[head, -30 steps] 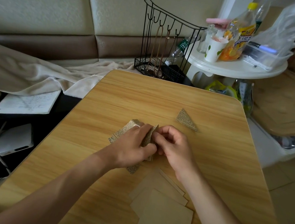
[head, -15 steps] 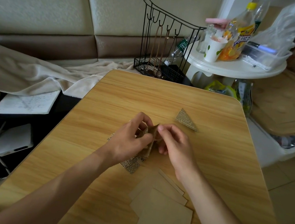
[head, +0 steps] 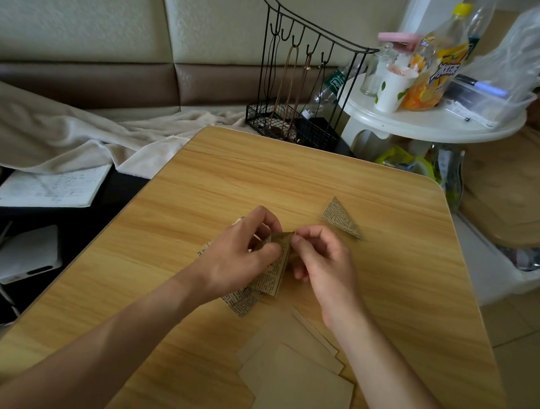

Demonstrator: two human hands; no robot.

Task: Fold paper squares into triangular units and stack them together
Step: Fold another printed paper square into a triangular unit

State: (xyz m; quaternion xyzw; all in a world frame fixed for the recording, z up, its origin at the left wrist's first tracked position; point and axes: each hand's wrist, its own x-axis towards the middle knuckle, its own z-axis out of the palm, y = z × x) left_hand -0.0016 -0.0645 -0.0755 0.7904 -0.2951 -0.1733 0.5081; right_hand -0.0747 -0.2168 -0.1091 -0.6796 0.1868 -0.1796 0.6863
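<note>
Both hands work a printed paper [head: 275, 265] above the desk [head: 387, 285]: left hand [head: 238, 261] and right hand [head: 322, 264] each pinch its upper edge (one finished triangle [head: 341, 218] lies near). An uneven grip could skew the crease, spoiling the unit's fit.

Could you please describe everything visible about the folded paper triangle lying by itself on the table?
The paper triangle is a small folded piece of tan paper with newsprint-like text. It lies flat on the wooden table, long point aimed right and toward the person. It sits beyond the right hand, apart from it; nothing but the tabletop touches it.
</note>
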